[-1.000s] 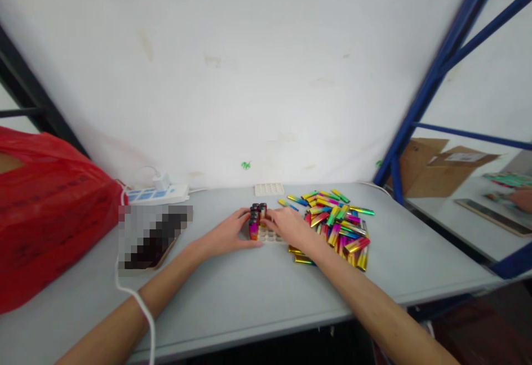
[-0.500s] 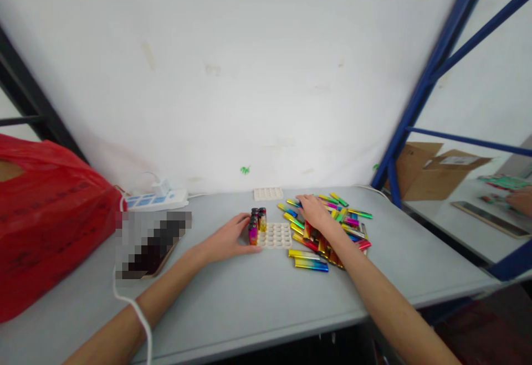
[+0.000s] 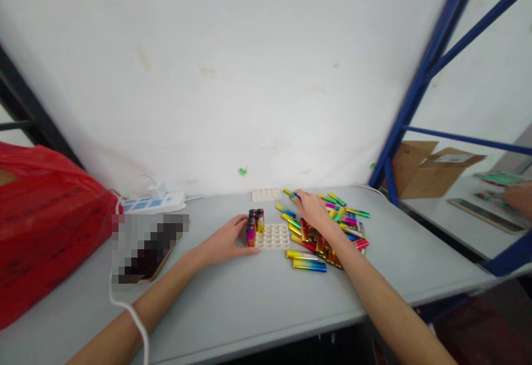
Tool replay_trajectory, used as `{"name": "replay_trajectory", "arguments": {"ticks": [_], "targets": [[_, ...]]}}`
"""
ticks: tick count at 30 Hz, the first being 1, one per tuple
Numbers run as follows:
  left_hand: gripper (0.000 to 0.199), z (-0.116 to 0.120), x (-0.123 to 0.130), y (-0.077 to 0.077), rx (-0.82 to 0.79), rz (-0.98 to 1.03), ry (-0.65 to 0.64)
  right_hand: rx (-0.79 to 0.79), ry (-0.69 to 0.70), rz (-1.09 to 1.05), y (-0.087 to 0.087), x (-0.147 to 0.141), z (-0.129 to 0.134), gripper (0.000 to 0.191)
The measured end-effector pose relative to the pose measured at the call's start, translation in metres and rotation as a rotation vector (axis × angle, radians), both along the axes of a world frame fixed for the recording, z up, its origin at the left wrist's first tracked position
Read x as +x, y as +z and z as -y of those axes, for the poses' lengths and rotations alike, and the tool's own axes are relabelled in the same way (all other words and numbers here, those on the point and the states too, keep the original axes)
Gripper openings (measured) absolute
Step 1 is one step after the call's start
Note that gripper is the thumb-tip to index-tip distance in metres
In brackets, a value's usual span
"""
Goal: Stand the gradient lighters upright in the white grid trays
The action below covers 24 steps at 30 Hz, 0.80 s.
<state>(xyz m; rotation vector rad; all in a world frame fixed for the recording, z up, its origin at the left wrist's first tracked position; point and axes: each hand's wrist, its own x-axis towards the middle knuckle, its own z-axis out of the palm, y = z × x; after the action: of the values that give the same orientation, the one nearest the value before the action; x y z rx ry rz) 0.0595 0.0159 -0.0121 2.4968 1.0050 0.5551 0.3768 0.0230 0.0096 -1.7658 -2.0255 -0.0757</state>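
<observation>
At the left end of the desk (image 3: 233, 304), I am seeing a red bag (image 3: 50, 210) taking up room, with a power strip (image 3: 155, 202) sitting by the back edge, a white cord (image 3: 124, 304) trailing toward the front edge, and a pixelated dark object (image 3: 145, 260) lying between bag and left hand (image 3: 226, 240). That hand is bracketing the left edge of the white tray (image 3: 276, 236) mid-desk, thumb and fingers spread apart. What I am taking for lighters (image 3: 250, 232) are standing upright in the tray's left-hand cells, while most cells to the right are sitting unfilled, so I am judging the work as early on. A second tray (image 3: 266, 194) is lying near the back edge. Right of the first, a heap of loose shiny pieces (image 3: 349, 229) is spreading over the desk's right half, leaving plenty outside the tray. The right hand (image 3: 313, 209) is lying over its far-left part, fingers curling down by a yellow-and-blue piece (image 3: 288, 192); I am not able to tell whether they are gripping it. Open room is running along the front edge, and from heap to right edge, where a blue frame (image 3: 415, 99) is rising.
</observation>
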Motion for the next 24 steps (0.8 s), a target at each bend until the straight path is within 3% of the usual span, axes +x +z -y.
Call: {"name": "replay_trajectory", "arguments": {"ticks": [4, 7, 10, 13, 16, 19, 24], "targets": [[0.079, 0.0, -0.001, -0.001, 0.011, -0.004, 0.008, 0.133, 0.126, -0.439, 0.001, -0.002, -0.004, 0.035], [0.081, 0.0, -0.001, -0.001, 0.024, 0.008, 0.006, 0.14, 0.197, -0.763, -0.001, -0.011, -0.005, 0.043], [0.081, 0.0, 0.0, -0.002, 0.012, 0.011, 0.014, 0.046, 0.268, -1.083, -0.002, -0.026, 0.0, 0.054], [0.078, -0.001, 0.0, -0.002, 0.011, 0.021, 0.003, -0.164, 0.379, -1.334, 0.0, -0.041, 0.011, 0.057], [0.076, 0.0, 0.0, -0.002, -0.002, 0.025, 0.001, -0.333, 0.449, -1.396, 0.003, -0.052, 0.022, 0.056], [0.078, 0.001, 0.001, 0.0, -0.016, 0.017, 0.001, -0.438, 0.431, -1.375, 0.003, -0.059, 0.027, 0.058], [0.079, 0.001, 0.001, 0.0, -0.004, 0.04, -0.006, -0.419, 0.34, -1.343, -0.005, -0.069, 0.027, 0.066]]}}
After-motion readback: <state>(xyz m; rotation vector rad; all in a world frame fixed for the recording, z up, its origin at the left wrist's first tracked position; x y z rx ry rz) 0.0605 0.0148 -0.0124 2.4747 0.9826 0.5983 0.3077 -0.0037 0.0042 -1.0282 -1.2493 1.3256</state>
